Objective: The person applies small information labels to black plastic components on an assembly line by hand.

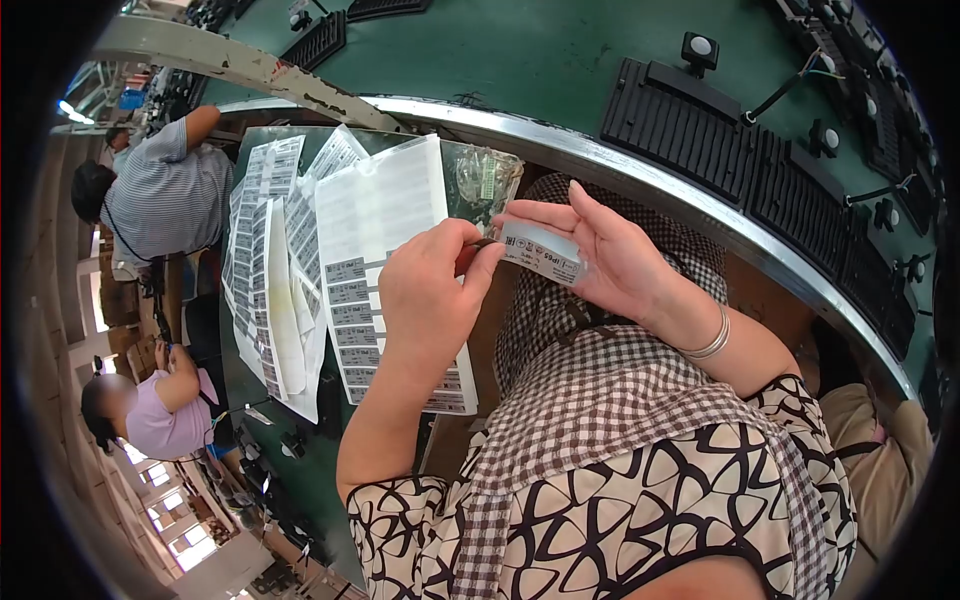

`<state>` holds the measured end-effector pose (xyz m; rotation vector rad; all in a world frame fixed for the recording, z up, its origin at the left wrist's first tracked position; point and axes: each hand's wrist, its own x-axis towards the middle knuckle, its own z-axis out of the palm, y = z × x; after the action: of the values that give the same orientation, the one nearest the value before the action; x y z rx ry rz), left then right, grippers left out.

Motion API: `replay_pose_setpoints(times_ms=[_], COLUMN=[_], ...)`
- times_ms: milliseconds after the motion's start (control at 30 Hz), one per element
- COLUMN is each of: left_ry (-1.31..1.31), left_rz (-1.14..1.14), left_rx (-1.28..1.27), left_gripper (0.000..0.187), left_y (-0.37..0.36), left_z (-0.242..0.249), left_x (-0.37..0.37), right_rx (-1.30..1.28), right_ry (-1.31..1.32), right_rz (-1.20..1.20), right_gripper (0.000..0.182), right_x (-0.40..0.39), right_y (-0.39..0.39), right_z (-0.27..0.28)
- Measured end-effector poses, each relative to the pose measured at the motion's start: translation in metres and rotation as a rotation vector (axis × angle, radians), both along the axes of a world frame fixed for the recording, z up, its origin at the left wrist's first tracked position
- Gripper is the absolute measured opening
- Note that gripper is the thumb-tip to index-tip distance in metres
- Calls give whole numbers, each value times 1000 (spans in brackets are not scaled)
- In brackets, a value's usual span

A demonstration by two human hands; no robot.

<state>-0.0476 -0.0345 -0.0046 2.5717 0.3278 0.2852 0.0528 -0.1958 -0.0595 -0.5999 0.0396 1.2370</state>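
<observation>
Room, far left: bright windows low down; two seated co-workers, one in a striped shirt, one in a lilac top.
Side table: dark green top, a pile of printed label sheets overlapping on it.
Large sheet: white backing sheet, just right of the pile; rows of grey labels along its lower part.
Left hand: thumb and forefinger pinching one end of a label.
Clear packet: at the table's far corner; contents perhaps green, too blurred to name.
Loose label: translucent, marked IP65, between the hands, lying across the right fingers.
Right hand: palm up, fingers extended, ungripped; bangles at the wrist.
Workbench: green surface, bare metal edge.
Bench stock, right: black ribbed housings, with round white sensors.
</observation>
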Motion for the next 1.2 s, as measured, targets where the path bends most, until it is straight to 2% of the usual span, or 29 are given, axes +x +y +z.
replay_pose_setpoints(times_ms=[900,1200], left_ry=[-35,-60], left_rz=[-10,-33], left_rx=[4,83], left_gripper=[17,14], left_y=[4,-1], left_z=[-17,-21], left_x=[13,16], right_rx=[36,38], right_ry=[8,20], right_rz=[-22,-17], right_gripper=[63,63], right_x=[0,2], right_y=[0,-4], right_z=[-7,-6])
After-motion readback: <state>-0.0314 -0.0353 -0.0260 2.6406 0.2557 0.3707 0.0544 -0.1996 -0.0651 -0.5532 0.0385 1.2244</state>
